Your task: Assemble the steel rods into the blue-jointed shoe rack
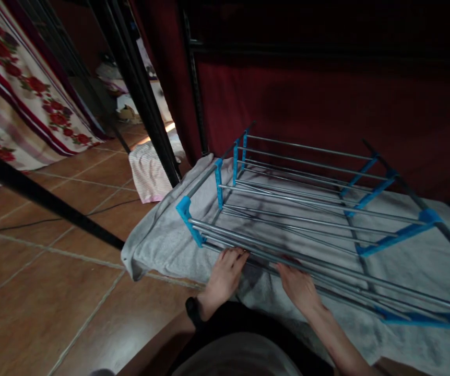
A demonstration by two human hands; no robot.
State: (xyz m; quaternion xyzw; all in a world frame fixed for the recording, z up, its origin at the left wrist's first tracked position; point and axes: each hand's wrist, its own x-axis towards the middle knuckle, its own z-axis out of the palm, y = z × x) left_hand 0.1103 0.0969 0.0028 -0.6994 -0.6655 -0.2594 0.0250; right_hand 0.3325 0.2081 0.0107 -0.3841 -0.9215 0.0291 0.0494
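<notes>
A shoe rack (303,198) of grey metal tubes and blue plastic side pieces lies on a grey blanket (162,250). My left hand (227,271), with a black band (194,312) on its wrist, has its fingers curled over the near tubes, close to the left blue piece (190,222). A short way to the right, my right hand (297,284) grips the same bundle of near tubes. The fingertips of both hands are partly hidden. Several tubes lie close together along this near side, while the far tubes spread out toward the red cloth.
A dark red cloth (307,109) hangs behind the rack. Black metal posts (139,89) and a slanting black bar (45,201) stand at the left. Past them are a tiled floor (80,271), a dark cable (92,213), a striped cloth (150,172) and a floral curtain (25,78).
</notes>
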